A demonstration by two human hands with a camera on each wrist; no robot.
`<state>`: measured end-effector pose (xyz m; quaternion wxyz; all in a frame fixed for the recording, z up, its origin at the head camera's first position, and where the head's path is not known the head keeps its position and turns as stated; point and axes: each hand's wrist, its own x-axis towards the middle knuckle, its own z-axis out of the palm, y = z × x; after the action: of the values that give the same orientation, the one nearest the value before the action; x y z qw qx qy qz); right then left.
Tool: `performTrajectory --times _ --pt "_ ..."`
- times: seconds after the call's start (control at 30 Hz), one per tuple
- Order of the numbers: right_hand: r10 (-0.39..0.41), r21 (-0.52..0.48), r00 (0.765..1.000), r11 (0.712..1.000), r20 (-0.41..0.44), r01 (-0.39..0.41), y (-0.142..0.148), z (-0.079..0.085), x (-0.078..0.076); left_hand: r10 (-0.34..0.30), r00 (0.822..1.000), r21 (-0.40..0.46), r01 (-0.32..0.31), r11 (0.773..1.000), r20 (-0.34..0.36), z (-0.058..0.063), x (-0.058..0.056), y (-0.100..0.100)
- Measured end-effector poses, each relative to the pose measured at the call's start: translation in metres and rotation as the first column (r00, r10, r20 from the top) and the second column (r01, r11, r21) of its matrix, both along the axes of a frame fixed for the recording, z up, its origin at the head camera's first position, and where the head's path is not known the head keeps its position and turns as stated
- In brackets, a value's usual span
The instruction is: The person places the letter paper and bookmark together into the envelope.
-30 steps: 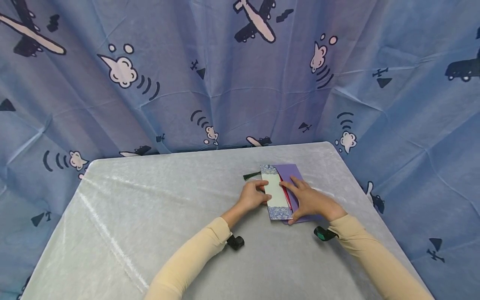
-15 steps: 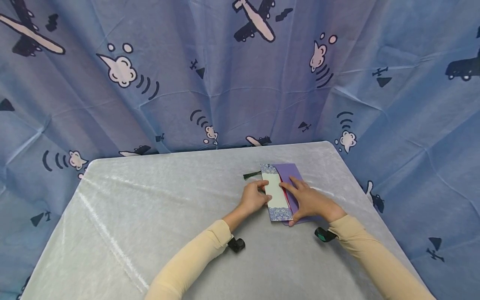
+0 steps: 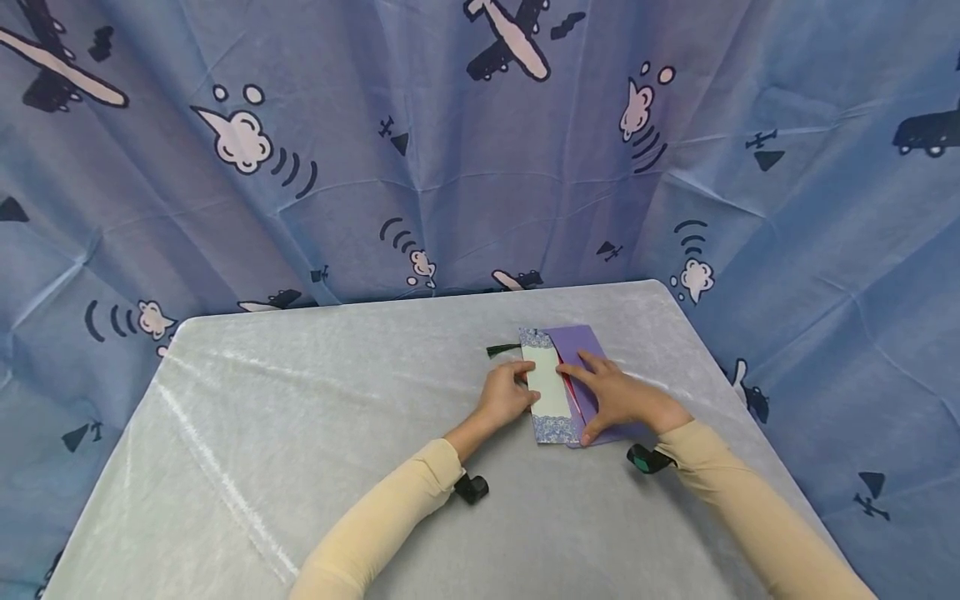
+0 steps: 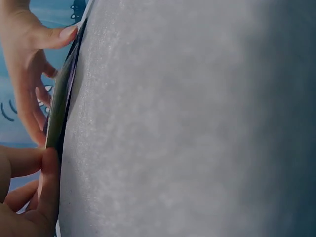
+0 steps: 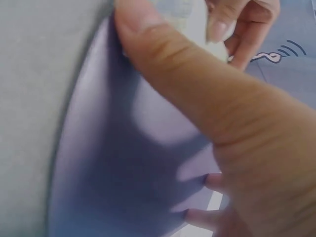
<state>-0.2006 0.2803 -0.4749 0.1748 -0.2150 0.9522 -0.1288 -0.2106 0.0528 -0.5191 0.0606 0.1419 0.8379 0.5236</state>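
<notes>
A pale green card (image 3: pixel 547 392) with blue patterned bands at both ends lies over the left part of a flat purple piece (image 3: pixel 577 340) on the table. My left hand (image 3: pixel 504 395) pinches the card's left edge between thumb and fingers. My right hand (image 3: pixel 622 398) spreads over the purple piece. Its index fingertip touches the card's right edge, and its thumb presses near the lower right corner. A thin red strip (image 3: pixel 571 387) shows in the slit between card and purple piece. From the upper left edge sticks out a dark green tassel (image 3: pixel 503 350). Whatever lies under the card is hidden.
The table (image 3: pixel 300 417) has a pale grey velvety cover. Behind it and along its right side hangs a blue curtain (image 3: pixel 337 150) with airplane prints. Dark wrist cameras sit under the left wrist (image 3: pixel 471 488) and right wrist (image 3: pixel 648 459).
The card's lower end has shifted slightly left, and the right thumb has moved slightly up and right. Otherwise both hands stay nearly where they were.
</notes>
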Motion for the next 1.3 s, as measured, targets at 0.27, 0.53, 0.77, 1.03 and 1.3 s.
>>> performTrajectory --times 0.27,0.53,0.77,1.03,1.3 --pt "0.013 -0.005 1.0 1.0 -0.001 -0.013 0.002 0.001 -0.007 0.005 1.0 0.007 -0.005 1.0 0.026 0.002 0.0 0.001" --pt "0.027 -0.012 0.998 1.0 -0.061 -0.027 0.003 0.002 -0.006 0.006 0.997 0.058 -0.01 0.998 0.076 0.006 0.002 0.002" --pt "0.014 -0.019 0.997 1.0 -0.072 -0.015 0.003 0.0 -0.006 0.032 0.991 0.128 -0.049 0.991 0.129 0.007 0.006 0.005" --pt "0.023 -0.044 0.994 0.999 -0.107 -0.028 0.001 0.002 -0.005 0.045 0.993 0.122 -0.059 0.991 0.11 0.003 0.008 0.012" --pt "0.009 -0.045 0.994 0.999 -0.106 -0.014 0.001 0.003 -0.004 0.047 0.991 0.137 -0.064 0.989 0.122 0.001 0.008 0.018"
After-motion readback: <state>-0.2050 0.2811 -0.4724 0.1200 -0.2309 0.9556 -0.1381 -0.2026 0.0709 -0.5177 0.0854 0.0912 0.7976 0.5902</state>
